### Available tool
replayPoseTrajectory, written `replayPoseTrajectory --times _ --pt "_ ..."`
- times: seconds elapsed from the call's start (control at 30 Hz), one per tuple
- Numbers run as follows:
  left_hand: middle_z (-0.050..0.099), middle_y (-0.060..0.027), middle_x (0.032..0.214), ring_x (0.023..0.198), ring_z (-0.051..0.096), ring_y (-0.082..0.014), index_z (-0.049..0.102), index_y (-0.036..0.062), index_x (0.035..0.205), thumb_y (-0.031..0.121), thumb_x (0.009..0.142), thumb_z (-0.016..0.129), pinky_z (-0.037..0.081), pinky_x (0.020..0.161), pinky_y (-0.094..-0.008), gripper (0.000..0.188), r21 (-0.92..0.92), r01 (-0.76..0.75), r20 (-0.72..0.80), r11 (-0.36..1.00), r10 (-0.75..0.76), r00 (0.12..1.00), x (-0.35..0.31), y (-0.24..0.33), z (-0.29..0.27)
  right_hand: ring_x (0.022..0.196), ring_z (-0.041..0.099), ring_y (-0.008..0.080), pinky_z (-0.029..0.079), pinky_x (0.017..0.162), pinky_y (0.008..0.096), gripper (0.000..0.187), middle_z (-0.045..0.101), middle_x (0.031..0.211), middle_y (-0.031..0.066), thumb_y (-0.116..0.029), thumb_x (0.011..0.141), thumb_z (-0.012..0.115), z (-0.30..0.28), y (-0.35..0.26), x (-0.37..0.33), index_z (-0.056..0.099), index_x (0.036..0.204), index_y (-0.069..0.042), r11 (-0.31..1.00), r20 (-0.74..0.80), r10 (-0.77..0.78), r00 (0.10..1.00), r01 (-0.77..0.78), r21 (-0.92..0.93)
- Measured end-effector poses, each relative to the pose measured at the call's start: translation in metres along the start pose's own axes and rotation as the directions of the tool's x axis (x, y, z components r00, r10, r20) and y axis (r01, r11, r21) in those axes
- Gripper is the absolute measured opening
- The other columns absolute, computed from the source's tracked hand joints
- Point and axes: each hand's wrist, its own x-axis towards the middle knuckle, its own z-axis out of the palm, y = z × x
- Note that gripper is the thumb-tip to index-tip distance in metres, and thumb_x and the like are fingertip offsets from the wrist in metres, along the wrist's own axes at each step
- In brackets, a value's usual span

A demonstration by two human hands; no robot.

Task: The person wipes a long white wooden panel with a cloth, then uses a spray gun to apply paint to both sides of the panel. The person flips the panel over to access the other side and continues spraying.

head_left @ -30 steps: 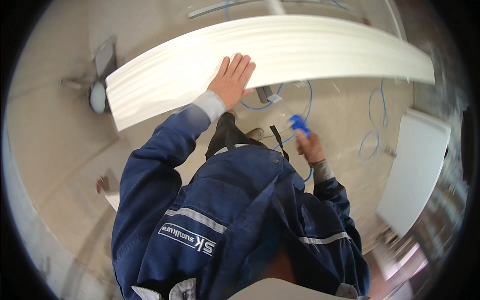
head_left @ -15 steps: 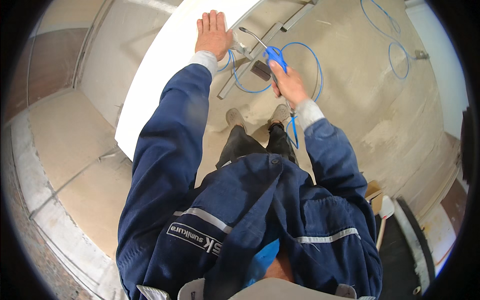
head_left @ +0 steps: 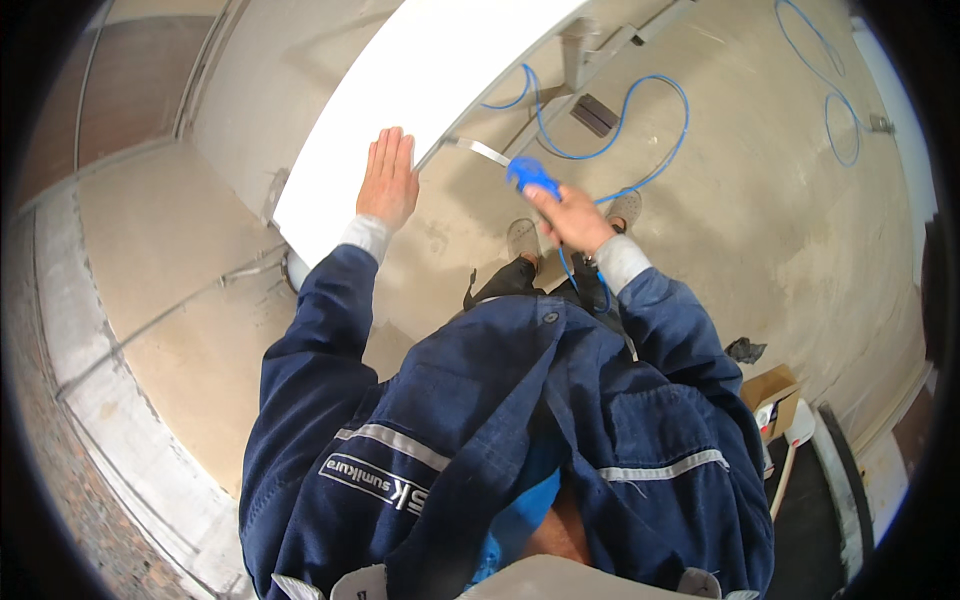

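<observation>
A long white panel lies on a metal stand. My left hand rests flat on its near part, beside the right edge, fingers together and stretched out. In my right hand is a blue air blow gun, gripped by its handle. Its thin metal nozzle points left at the panel's edge, though I cannot tell whether it touches. A blue air hose runs from the gun and loops across the floor.
Metal stand bars run under the panel, with a dark block on the floor near them. More blue hose lies at the far right. An open cardboard box and a white-headed tool stand at the lower right.
My left hand has slid nearer and to the left along the panel. The right hand has brought the blow gun lower, its nozzle now by the panel's edge. The whole view has shifted.
</observation>
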Motion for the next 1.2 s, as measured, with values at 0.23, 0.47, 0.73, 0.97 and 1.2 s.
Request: replayPoseTrajectory --times 0.23,0.47,0.73,0.97,1.2 --pt "0.029 -0.0291 0.162 0.152 0.024 -0.0452 0.031 -0.0071 0.153 0.018 0.088 0.075 0.019 0.126 -0.0518 0.083 0.037 0.399 0.173 0.916 -0.400 0.900 -0.230 -0.092 -0.005 0.102 0.067 0.0430 0.051 0.089 0.0500 0.061 0.071 0.107 0.0247 -0.060 0.097 0.056 0.169 -0.009 0.003 0.067 0.113 -0.002 0.761 0.395 -0.163 0.904 0.370 -0.532" --pt "0.022 -0.0288 0.165 0.156 0.012 -0.0430 0.022 -0.0064 0.159 0.047 0.100 0.051 0.005 0.126 -0.0577 0.084 0.213 0.497 0.191 0.841 -0.534 0.823 -0.218 -0.116 -0.035 0.103 0.067 0.0423 0.051 0.089 0.0497 0.065 0.070 0.108 0.0270 -0.062 0.098 0.053 0.041 -0.052 -0.011 0.066 0.115 0.000 0.935 -0.451 -0.215 0.866 0.049 -0.351" --pt "0.017 -0.0309 0.166 0.156 0.009 -0.0440 0.021 -0.0057 0.159 0.055 0.096 0.056 0.004 0.125 -0.0589 0.094 -0.024 0.201 0.064 0.979 -0.200 0.978 0.046 -0.004 -0.010 0.096 0.068 0.0405 0.050 0.086 0.0508 0.058 0.070 0.098 0.0238 -0.057 0.100 0.055 -0.010 -0.047 -0.071 0.064 0.115 -0.002 0.672 -0.103 -0.356 0.929 0.178 -0.719" --pt "0.013 -0.0250 0.169 0.158 0.007 -0.0398 0.014 -0.0014 0.162 0.057 0.087 0.071 0.007 0.126 -0.0583 0.111 0.041 0.106 0.036 0.993 -0.108 0.994 0.238 0.131 -0.011 0.095 0.068 0.0449 0.051 0.081 0.0533 0.060 0.071 0.100 0.0252 -0.059 0.099 0.055 -0.129 -0.039 -0.062 0.064 0.115 -0.003 0.839 -0.295 -0.395 0.870 0.210 -0.503" --pt "0.016 -0.0253 0.168 0.158 0.009 -0.0392 0.017 -0.0015 0.161 0.034 0.081 0.081 0.009 0.126 -0.0593 0.108 0.138 0.382 0.118 0.914 -0.398 0.910 0.322 0.174 -0.020 0.091 0.068 0.0472 0.051 0.078 0.0539 0.058 0.071 0.094 0.0270 -0.057 0.099 0.055 -0.298 -0.057 -0.075 0.064 0.113 -0.001 0.858 -0.470 -0.374 0.799 0.106 -0.503"
